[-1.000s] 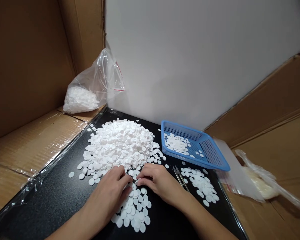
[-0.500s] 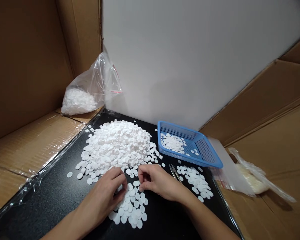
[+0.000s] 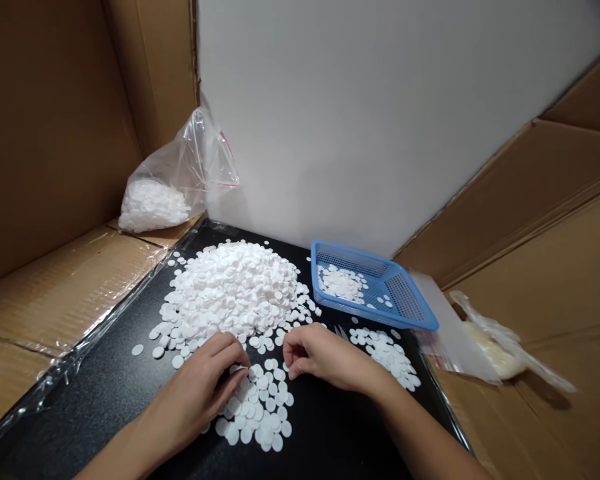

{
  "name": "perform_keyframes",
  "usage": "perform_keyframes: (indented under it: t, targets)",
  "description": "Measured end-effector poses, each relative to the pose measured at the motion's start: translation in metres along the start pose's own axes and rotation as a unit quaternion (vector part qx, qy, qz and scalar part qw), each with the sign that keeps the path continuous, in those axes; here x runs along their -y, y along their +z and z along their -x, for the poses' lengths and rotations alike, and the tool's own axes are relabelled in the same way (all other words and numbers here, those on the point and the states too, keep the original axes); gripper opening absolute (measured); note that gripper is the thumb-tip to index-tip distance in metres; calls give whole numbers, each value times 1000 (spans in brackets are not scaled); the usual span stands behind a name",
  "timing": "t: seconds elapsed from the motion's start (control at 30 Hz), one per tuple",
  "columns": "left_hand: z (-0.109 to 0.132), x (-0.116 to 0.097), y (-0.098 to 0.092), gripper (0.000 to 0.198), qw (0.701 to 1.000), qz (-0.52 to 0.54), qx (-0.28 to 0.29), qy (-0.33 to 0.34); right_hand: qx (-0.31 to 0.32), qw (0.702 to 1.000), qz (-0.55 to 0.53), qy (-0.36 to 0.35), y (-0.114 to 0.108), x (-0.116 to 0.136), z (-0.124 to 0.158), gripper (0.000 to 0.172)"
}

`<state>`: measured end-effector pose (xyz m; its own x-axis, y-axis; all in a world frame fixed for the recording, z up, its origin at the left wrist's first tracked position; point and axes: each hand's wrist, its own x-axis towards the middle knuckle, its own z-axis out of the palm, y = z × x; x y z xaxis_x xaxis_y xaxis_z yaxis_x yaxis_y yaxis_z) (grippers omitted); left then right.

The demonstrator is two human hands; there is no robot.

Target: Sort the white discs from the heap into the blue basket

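Note:
Bent over the near edge of the big pile, my left hand (image 3: 207, 383) has its fingers curled toward the thumb, with a bit of white disc showing between them. My right hand (image 3: 327, 358) is curled in a pinch, a small white disc at its fingertips. Between and below the hands lies a loose spread of flat white discs (image 3: 260, 413) on the black tabletop. A large heap of the same discs (image 3: 235, 287) rises just beyond both hands. Tweezers (image 3: 341, 332) lie partly hidden behind my right wrist.
A blue plastic basket (image 3: 403, 320) holding some discs stands at the back right. Another disc group (image 3: 390, 358) lies in front of it. A clear bag of white pieces (image 3: 155, 203) sits back left on cardboard; another plastic bag (image 3: 497, 350) lies at right.
My left hand has drawn back slightly to the left. My right hand has shifted a little to the right, away from it, covering more of the tweezers. The view has moved slightly.

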<state>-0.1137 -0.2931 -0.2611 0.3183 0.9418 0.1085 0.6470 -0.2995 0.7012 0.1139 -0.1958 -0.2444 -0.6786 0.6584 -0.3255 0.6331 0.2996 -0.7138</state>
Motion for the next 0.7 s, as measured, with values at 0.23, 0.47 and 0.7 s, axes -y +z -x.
perform_keyframes:
  t: [0.23, 0.47, 0.7]
  targets:
    - [-15, 5, 23, 16, 990, -129, -1, 61, -7, 999, 20, -27, -1, 2, 2, 24]
    - [-13, -2, 13, 24, 999, -39, -1, -8, -21, 998, 23, -50, -3, 2, 3, 14]
    - [-10, 12, 13, 21, 999, 5, -17, -45, 4, 999, -33, -12, 0, 2, 2, 9]
